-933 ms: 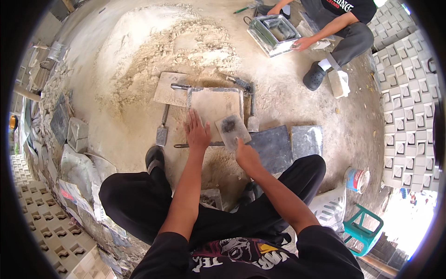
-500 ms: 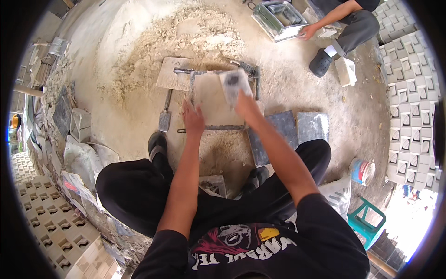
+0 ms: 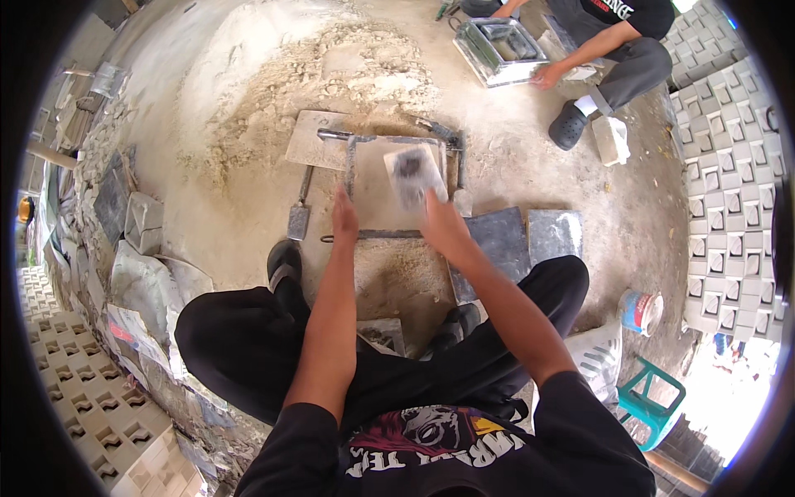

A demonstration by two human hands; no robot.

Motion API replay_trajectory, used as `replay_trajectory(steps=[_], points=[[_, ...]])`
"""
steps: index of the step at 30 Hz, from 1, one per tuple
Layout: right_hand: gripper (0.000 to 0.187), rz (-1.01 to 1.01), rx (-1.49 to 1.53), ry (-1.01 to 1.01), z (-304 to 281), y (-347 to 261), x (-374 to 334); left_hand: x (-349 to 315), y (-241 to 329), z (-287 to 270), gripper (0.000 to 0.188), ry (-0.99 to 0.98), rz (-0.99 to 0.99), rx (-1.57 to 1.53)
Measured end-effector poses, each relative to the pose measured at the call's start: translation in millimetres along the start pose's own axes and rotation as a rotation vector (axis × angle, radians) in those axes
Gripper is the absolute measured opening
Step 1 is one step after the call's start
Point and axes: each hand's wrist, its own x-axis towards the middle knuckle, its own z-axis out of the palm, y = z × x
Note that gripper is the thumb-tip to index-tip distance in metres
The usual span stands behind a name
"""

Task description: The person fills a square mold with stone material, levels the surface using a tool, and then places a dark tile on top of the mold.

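A flat, pale-grey rectangular block (image 3: 416,179) extends ahead of your right hand (image 3: 445,225), which grasps its near end; your left hand (image 3: 344,217), unclenched, is beside the dark rectangular metal frame (image 3: 385,234).

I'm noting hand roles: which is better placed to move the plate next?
Likely the right hand: it holds the plate over the frame; the left hand is by the frame's left side.
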Motion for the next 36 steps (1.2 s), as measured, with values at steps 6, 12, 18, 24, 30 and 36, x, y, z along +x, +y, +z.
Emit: replay_trajectory(steps=[6, 12, 18, 24, 30, 36], points=[[0.05, -0.097, -0.044, -0.041, 59.1, -12.0, 49.5, 12.7, 7.0, -0.9, 0.08, 0.008, -0.083, -0.234], [0.031, -0.055, -0.1, -0.239, 3.9, -21.0, 12.8, 31.4, 27.4, 6.2, 0.075, 0.11, -0.076, 0.038], [0.024, -0.129, -0.036, 0.124, -41.2, -1.4, 149.7, 65.1, 61.6, 27.6, 0.066, 0.095, 0.134, 0.229], [0.028, -0.01, -0.207, -0.176, -21.1, -33.4, 283.7, 69.3, 48.4, 40.4, 0.067, 0.202, 0.222, 0.573], [0.023, 0.08, -0.099, -0.119, 4.1, -55.1, 311.0, 66.1, 59.5, 37.9, 0.069, 0.182, 0.196, 0.582], [0.021, -0.012, -0.145, -0.066, -1.1, -54.9, 289.7, 64.8, 60.9, 36.0, 0.07, 0.198, 0.233, 0.586]])
